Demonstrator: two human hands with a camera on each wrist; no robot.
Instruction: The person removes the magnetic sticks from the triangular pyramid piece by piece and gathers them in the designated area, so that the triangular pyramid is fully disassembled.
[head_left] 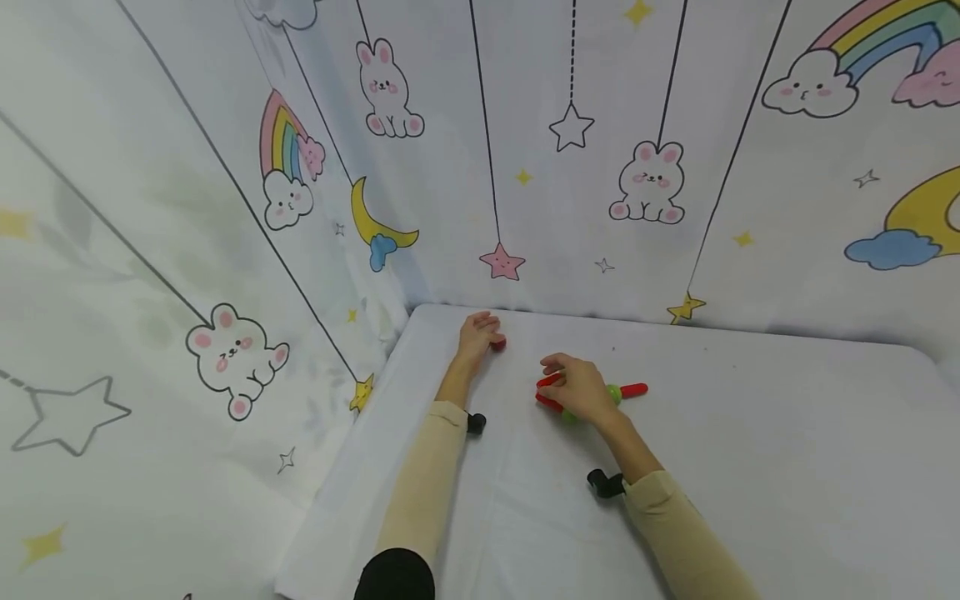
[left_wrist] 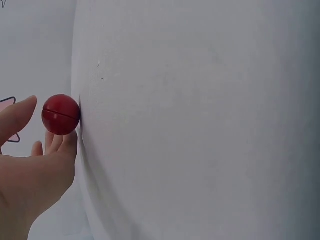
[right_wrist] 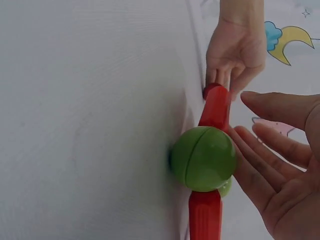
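Note:
A small red ball (head_left: 498,343) with a seam line rests on the table's far left part. My left hand (head_left: 476,335) is beside it; in the left wrist view the thumb (left_wrist: 19,118) stands apart from the red ball (left_wrist: 61,115) and the other fingers lie behind it, so contact is unclear. Further right lies a toy piece of red rods (head_left: 634,389) joined to green balls (head_left: 615,394). Over it hovers my right hand (head_left: 583,390), partly hiding it. Seen from the right wrist, the fingers are extended beside the green ball (right_wrist: 204,159), with the thumb clear of the red rod (right_wrist: 216,107).
The toys lie on a white-covered table (head_left: 780,467). A white curtain (head_left: 442,183) printed with rabbits, stars and rainbows closes off the back and left. Each wrist carries a small black camera, such as the one on the right wrist (head_left: 602,483).

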